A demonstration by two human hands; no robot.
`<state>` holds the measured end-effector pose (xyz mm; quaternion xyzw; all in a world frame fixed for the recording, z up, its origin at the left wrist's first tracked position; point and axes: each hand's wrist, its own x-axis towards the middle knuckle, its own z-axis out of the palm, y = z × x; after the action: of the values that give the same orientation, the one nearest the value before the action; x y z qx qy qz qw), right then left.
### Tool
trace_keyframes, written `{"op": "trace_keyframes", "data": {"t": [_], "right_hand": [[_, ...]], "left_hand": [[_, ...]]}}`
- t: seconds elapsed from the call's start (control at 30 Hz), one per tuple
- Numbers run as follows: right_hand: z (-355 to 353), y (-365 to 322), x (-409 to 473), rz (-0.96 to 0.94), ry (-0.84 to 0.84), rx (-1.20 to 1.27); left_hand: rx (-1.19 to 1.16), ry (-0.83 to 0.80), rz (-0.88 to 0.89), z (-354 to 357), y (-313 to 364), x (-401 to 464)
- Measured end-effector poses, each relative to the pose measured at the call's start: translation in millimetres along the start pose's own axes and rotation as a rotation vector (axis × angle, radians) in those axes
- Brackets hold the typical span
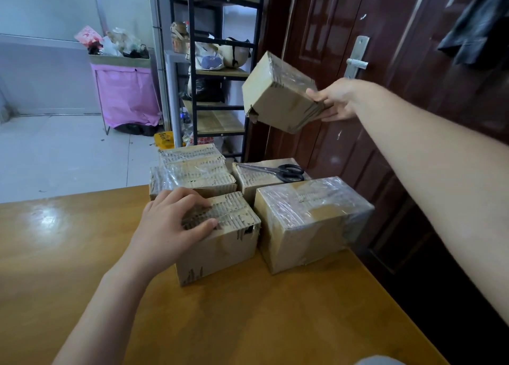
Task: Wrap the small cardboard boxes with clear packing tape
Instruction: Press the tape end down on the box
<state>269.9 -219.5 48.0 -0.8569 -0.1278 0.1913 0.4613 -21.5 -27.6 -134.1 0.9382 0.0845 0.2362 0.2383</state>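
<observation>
Head view, one frame. I noted five small cardboard boxes in sight: four grouped on the table (82,254) toward its far right corner, one in the air.

Right hand (334,100) gripped the raised box (278,94) by its right end, thumb on top and fingers curled beneath, held tilted above and beyond the cluster, in front of the dark door (413,61). Glossy tape showed across its top face; one lower corner was torn open. I judged it was being held up for inspection or carried to or from the group. Which, I could not tell.

Left hand (170,227) lay over the top of the near-left box (220,238), fingers loosely curved along its ragged, stripped upper face, thumb at the front edge. I read it as steadying or claiming that box as the next one to handle. Its top looked only partly taped.

The near-right box (311,221) stood just beside it, closest to the right edge and heavily wrapped in crinkled clear film, so likely finished. Behind, the far-left box (192,169) carried film as well. The far-right box (261,177) had black-handled scissors (278,170) resting on top, parked there within reach for cutting, I supposed.

No tape roll was visible anywhere in the frame.
</observation>
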Motion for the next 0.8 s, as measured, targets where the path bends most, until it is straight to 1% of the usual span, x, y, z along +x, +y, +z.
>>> {"op": "trace_keyframes", "data": {"t": [0.17, 0.33, 0.53, 0.67, 0.8], "right_hand": [[-19, 4, -48, -0.049, -0.102, -0.064], [-29, 29, -108, -0.105, -0.130, -0.120], [-46, 65, -188, -0.206, -0.206, -0.119], [-50, 98, -225, -0.224, -0.247, -0.196], [-40, 142, -230, -0.143, -0.223, -0.247]], "left_hand": [[-0.004, -0.003, -0.007, -3, 5, -1], [0.077, -0.023, -0.021, -6, 10, -1], [0.217, -0.145, 0.023, -11, 25, -5], [0.272, -0.170, -0.007, -11, 36, -9], [0.284, -0.184, -0.023, -14, 44, -14]]}}
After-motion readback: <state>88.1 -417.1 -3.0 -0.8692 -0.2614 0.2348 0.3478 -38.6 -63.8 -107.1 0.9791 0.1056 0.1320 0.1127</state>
